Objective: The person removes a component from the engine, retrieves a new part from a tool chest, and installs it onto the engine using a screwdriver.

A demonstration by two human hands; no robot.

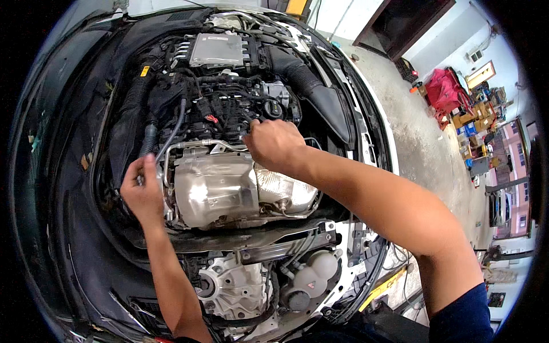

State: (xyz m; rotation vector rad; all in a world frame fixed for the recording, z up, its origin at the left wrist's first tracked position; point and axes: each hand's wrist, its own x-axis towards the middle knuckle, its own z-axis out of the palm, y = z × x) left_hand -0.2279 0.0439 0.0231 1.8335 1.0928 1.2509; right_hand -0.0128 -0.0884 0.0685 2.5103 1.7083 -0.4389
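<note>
My left hand [143, 191] is closed beside the left end of a shiny metal heat shield [214, 188]. Its thumb and fingers curl together by the lower end of a grey hose [175, 123]; what they hold is too small to make out. My right hand [277, 143] is closed, knuckles up, over the engine [223, 108], just above the shield's right part. Its fingertips point down and away, so anything in them is hidden. A thin metal pipe [200, 143] runs along the shield's top between both hands. A round black cap [273, 108] sits just beyond the right hand.
A silver control box [216, 50] sits at the far end of the engine bay. A black air duct [329, 108] lies to the right. Nearer me are a white strut tower [231, 286] and a whitish coolant tank [314, 274]. Boxes [474, 123] stand along the workshop wall.
</note>
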